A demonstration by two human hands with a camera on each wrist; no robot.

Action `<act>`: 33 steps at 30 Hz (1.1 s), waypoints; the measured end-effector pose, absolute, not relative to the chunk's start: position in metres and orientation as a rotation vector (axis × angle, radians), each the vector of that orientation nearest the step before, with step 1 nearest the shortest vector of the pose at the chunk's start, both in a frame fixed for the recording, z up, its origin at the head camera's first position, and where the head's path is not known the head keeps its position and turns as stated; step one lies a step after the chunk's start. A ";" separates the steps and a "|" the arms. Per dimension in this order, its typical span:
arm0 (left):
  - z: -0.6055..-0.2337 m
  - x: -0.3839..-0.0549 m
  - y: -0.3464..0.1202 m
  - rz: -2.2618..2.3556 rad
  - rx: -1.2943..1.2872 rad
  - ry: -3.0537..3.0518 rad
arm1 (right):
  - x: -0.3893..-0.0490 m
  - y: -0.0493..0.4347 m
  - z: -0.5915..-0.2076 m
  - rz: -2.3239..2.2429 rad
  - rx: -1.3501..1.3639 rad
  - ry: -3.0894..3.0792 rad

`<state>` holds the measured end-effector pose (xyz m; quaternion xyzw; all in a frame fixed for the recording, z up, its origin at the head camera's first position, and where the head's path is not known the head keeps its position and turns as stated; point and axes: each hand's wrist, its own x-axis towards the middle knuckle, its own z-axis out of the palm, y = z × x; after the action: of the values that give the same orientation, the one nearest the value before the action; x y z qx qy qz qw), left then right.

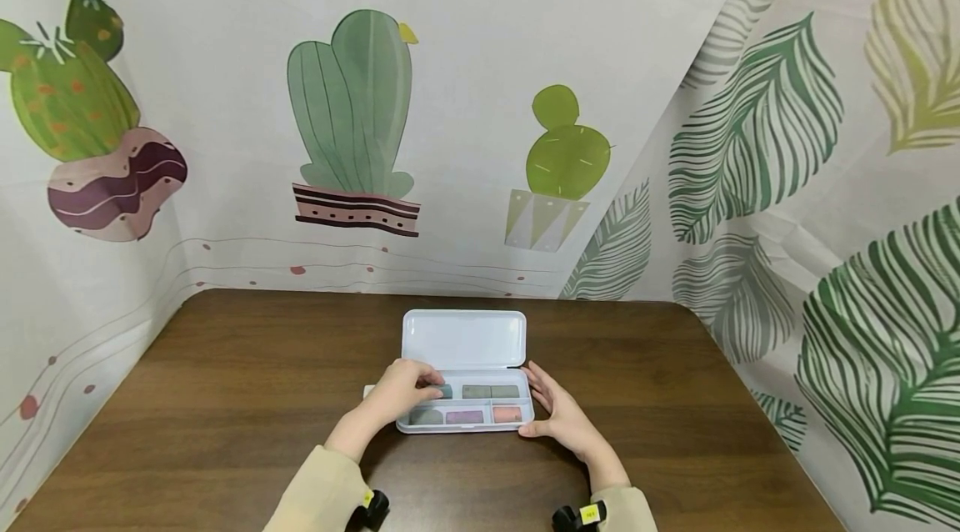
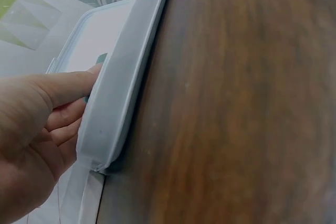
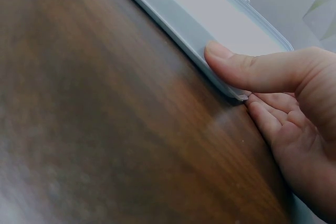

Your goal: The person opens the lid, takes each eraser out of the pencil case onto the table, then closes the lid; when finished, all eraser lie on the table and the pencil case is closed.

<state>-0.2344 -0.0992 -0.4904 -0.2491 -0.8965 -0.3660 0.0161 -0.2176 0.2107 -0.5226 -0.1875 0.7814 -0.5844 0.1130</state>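
Note:
A pale hinged case (image 1: pixel 467 429) lies on the table, its lid (image 1: pixel 464 338) standing up at the back. Its compartments hold a purple block (image 1: pixel 464 417), a pink block (image 1: pixel 507 414) and several grey-green blocks (image 1: pixel 491 391). My left hand (image 1: pixel 403 390) reaches into the back left compartment and pinches a teal block (image 1: pixel 446 391), mostly hidden by the fingers. In the left wrist view, the thumb (image 2: pixel 73 85) passes behind the front wall. My right hand (image 1: pixel 558 415) grips the case's right end, thumb (image 3: pixel 231 64) at the front corner and fingers along the side.
A brown wooden table (image 1: pixel 262 399) carries the case. A small white thing (image 1: pixel 367 390) juts out at the case's left side, partly behind the left hand. Printed cloth (image 1: pixel 465 115) with cacti and leaves hangs behind the table and along its sides.

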 end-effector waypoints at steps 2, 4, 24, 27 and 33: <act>-0.491 -0.234 -0.099 -1.142 -0.744 -2.774 | -0.218 0.210 -0.522 -1.715 -0.547 2.290; -0.490 -0.232 -0.100 -1.164 -0.707 -2.755 | -0.218 0.210 -0.522 -1.712 -0.541 2.291; -0.487 -0.233 -0.142 -1.344 -0.527 -2.643 | -0.219 0.211 -0.525 -1.714 -0.556 2.288; -0.487 -0.233 -0.153 -1.352 -0.486 -2.651 | -0.218 0.211 -0.525 -1.714 -0.559 2.288; -0.486 -0.233 -0.179 -1.334 -0.432 -2.690 | -0.218 0.211 -0.525 -1.716 -0.580 2.291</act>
<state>-0.2328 -0.1792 -0.4859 -0.1423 -0.8855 -0.4391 0.0542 -0.2181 0.2112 -0.5248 -0.1972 0.7797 -0.5840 0.1103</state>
